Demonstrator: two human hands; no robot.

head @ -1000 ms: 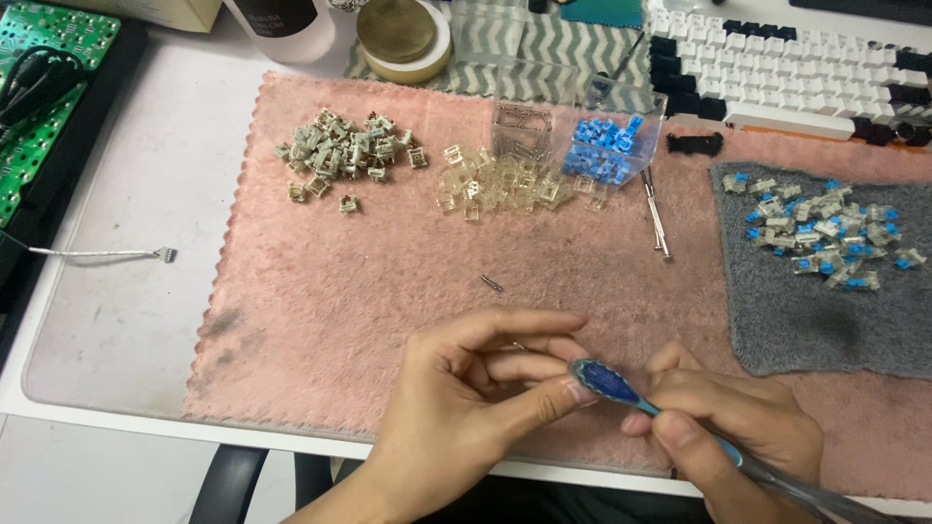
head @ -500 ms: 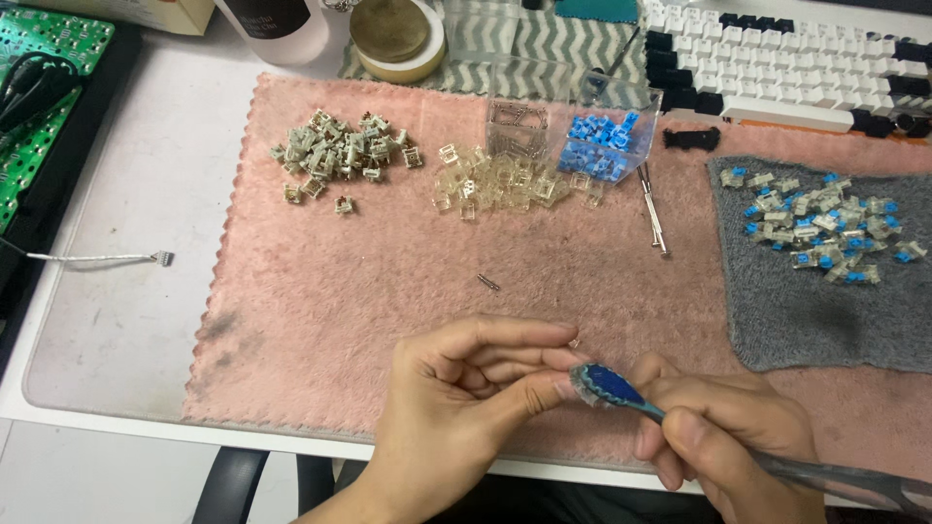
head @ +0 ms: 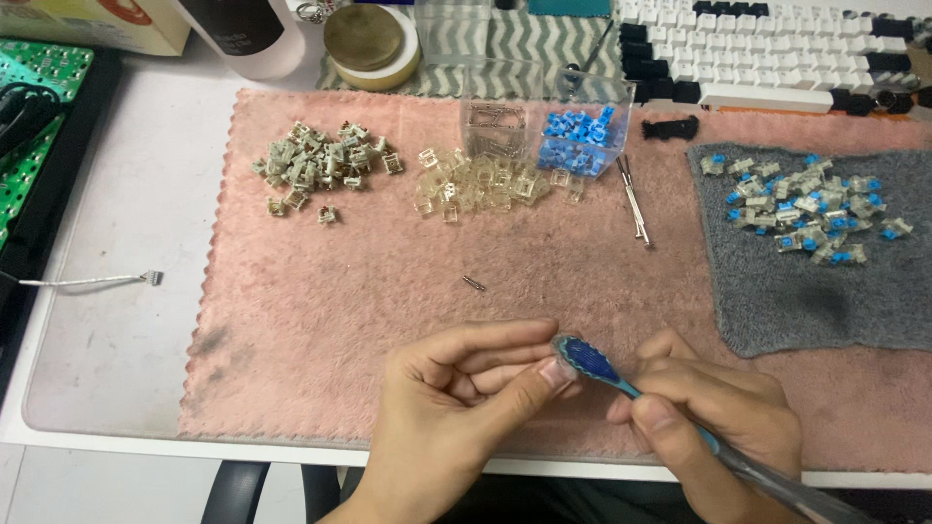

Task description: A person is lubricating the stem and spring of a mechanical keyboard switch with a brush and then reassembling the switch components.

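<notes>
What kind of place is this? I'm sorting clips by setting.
Likely a hobby desk for keyboard work: sorted piles of switch parts on a pink cloth, a keyboard behind, and a green circuit board at the left edge.

Your toothbrush point(head: 592, 361) has dark blue bristles and a translucent, glossy plastic handle. Under your hands lies a pink cloth point(head: 320, 320), nappy and matt; the grey cloth point(head: 825, 301) looks rougher. The housings point(head: 476, 184) are clear, shiny plastic. The tweezers point(head: 634, 201) are bright metal. The desk point(head: 107, 330) is smooth and white.
</notes>
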